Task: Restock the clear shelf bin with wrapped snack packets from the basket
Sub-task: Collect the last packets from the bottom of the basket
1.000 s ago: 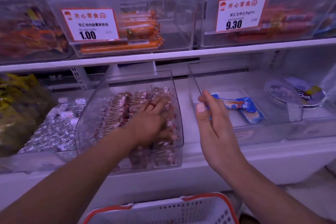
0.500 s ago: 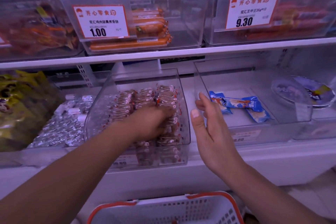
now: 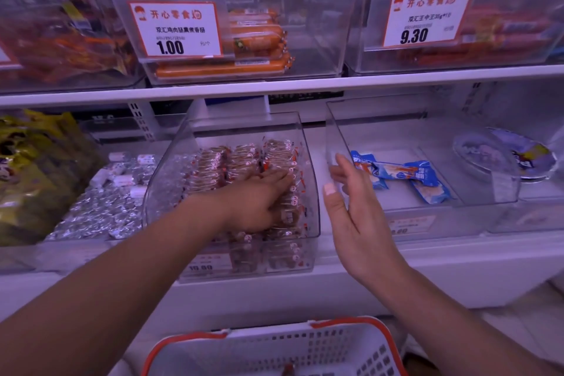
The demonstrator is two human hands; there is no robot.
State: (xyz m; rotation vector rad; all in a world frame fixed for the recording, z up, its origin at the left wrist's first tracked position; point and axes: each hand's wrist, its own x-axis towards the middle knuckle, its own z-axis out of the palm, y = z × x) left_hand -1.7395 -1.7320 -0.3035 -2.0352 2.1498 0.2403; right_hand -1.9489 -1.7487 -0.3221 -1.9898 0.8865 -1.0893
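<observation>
Left hand (image 3: pixel 259 198) flat on snack packets (image 3: pixel 244 162); right hand (image 3: pixel 354 210) open.

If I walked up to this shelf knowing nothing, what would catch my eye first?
Probably the left hand reaching into the clear bin at centre, fingers flat on rows of wrapped snack packets. The right hand hovers open beside it. Above, two orange-bordered price signs stand out, and a red-rimmed basket waits below.

Snack shop, price tags (image 3: pixel 175 29), stocked clear bins (image 3: pixel 244 128), shelves (image 3: pixel 274 87)
</observation>
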